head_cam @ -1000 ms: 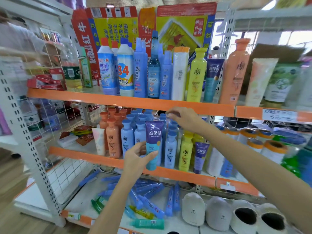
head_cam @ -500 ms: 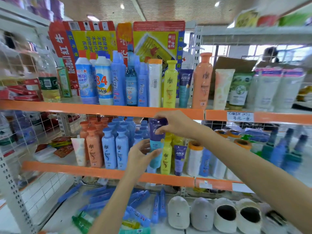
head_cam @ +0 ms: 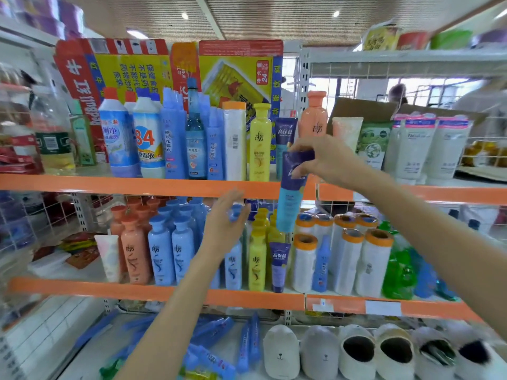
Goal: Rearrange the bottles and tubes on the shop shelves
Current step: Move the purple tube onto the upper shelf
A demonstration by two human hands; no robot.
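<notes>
The right hand pinches the purple-and-teal tube by its top, hanging it in front of the orange shelf edge. The left hand, spread, grips nothing just below that edge. The step looks like transfer upward; next comes standing the tube above the edge, beside the matching tube.

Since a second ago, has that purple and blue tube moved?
Yes. The tube, held in the right hand, has risen from the middle shelf to across the upper orange shelf edge.

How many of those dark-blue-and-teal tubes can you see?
3: one tube in the right hand at, one on the upper shelf, one on the middle shelf. More may hide behind bottles.
</notes>
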